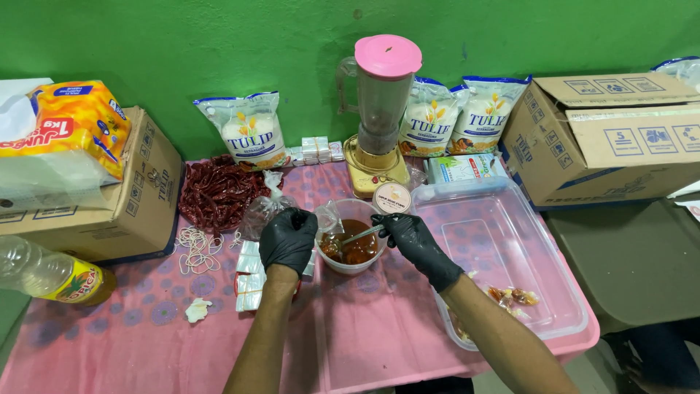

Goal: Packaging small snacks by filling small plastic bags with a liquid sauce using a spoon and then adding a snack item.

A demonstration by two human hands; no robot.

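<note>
At nine o'clock a clear plastic bottle [44,273] lies on its side on the pink cloth [364,343], below a cardboard box [138,204] topped with an orange packet [76,120]. Toward ten o'clock sits a heap of dried red chillies [215,191], with loose rubber bands [195,246] just under it and a white flour bag [251,131] behind.

The left hand [288,237], in a black glove, is curled shut around a small clear plastic bag [264,211], held just beside the bowl's nine o'clock edge. The small bowl [352,264] of reddish-brown sauce stands at the centre of the table, between both hands. The right hand [410,235], also gloved, pinches a metal spoon [359,236] whose tip dips into the sauce.

At twelve o'clock stands a blender [380,109] with a pink lid, two more flour bags beside it. At three o'clock a clear plastic tray [503,241] holds a few wrapped pieces near its lower edge, and a second cardboard carton [620,138] sits beyond.
</note>
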